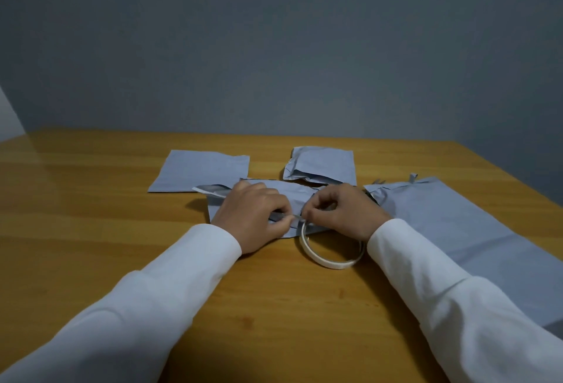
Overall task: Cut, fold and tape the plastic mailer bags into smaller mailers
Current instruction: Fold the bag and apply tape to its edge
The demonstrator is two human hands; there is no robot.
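Four grey bags on worktop (91, 199): flat bag (199, 175) far left, then centre bag (286, 193) w/ left hand (253, 215) & right hand (344, 212) pinching tape strip (292, 217) off tape roll (330, 256); crumpled bag (323, 164) behind; big bag (457, 230) right.

Two hands pull tape over a grey mailer piece on a wooden table.

The left hand (254, 215) and the right hand (344, 210) pinch a short strip of tape (286, 216) between them, above the folded mailer piece (292, 192). The tape roll (330, 256) stands on edge under the right hand. Behind lie a flat piece (199, 175) and a crumpled piece (323, 164); a large mailer bag (469, 236) lies at the right.
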